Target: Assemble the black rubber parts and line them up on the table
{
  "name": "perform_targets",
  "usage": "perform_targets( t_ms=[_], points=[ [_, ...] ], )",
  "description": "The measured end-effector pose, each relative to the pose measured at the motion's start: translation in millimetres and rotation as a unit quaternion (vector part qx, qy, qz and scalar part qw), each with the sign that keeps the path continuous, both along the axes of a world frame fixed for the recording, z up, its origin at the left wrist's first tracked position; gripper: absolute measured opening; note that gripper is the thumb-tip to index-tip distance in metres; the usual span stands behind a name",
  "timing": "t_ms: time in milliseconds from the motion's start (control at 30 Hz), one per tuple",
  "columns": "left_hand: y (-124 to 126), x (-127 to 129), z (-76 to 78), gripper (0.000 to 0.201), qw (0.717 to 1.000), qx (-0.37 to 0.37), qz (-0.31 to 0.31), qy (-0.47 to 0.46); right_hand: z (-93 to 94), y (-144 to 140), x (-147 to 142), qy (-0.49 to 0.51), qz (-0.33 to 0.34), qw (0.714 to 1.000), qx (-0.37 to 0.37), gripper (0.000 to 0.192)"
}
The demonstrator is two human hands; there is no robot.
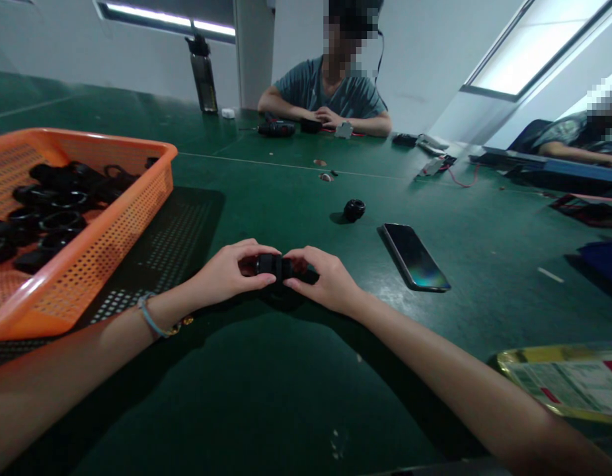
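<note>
Both hands meet over the green table around a small black cylindrical part [267,264], made up of ringed sections. My left hand [239,268] grips its left end between thumb and fingers. On its right end, my right hand [326,274] is closed the same way. Whether the two ends are one piece or two joined pieces, I cannot tell. A similar round black part [354,209] lies by itself farther up the table. To the left, an orange perforated basket [132,225] holds several black ring-shaped parts [63,221].
A phone [416,258] lies to the right of my hands. A yellow-edged package [558,377] is at the lower right. Across the table [266,403] sits a person [330,86] behind a power drill [276,128]. A dark bottle [203,79] stands at the back; another person is far right.
</note>
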State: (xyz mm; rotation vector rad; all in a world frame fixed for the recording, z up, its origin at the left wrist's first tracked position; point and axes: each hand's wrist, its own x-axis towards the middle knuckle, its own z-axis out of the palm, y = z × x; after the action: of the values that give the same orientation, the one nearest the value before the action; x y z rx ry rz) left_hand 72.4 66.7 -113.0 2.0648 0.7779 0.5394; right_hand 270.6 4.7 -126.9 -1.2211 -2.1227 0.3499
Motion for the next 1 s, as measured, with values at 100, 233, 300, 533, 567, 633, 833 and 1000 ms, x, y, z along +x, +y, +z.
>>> perform_targets(
  t_ms=[100, 233, 300, 533, 567, 633, 833, 1000],
  points=[
    [0.4, 0.1, 0.0, 0.04, 1.0, 0.0, 0.0, -0.002, 0.3, 0.0, -0.1, 0.002, 0.002, 1.0, -0.001, 0.023],
    [0.5, -0.1, -1.1, 0.04, 1.0, -0.011, -0.002, -0.008, 0.2, 0.1, -0.4, 0.004, 0.0, 1.0, 0.0, 0.022],
    [0.4, -0.5, -1.7, 0.04, 1.0, -0.011, -0.002, -0.011, 0.1, 0.1, -0.5, 0.005, 0.002, 1.0, 0.004, 0.022],
    [0.2, -0.4, -0.6, 0.04, 1.0, -0.017, -0.002, -0.011, 0.0, 0.0, -0.7, 0.001, 0.003, 1.0, 0.01, 0.023],
    [0.1, -0.2, -0.3, 0.04, 1.0, -0.017, -0.002, -0.011, 0.0, 0.2, -0.6, 0.0, 0.002, 1.0, 0.008, 0.023],
    [-0.2, 0.1, 0.3, 0.04, 1.0, -0.018, -0.002, -0.01, -0.2, 0.7, -0.4, -0.001, 0.0, 1.0, 0.005, 0.022],
    [-0.4, -0.3, -0.2, 0.04, 1.0, -0.01, 0.0, -0.009, -1.6, 1.5, -0.5, -0.004, -0.002, 1.0, 0.01, 0.022],
    [0.1, 0.0, -0.6, 0.04, 1.0, -0.013, -0.003, -0.011, -1.4, 1.3, -0.9, -0.008, -0.002, 1.0, 0.012, 0.021]
  ],
)
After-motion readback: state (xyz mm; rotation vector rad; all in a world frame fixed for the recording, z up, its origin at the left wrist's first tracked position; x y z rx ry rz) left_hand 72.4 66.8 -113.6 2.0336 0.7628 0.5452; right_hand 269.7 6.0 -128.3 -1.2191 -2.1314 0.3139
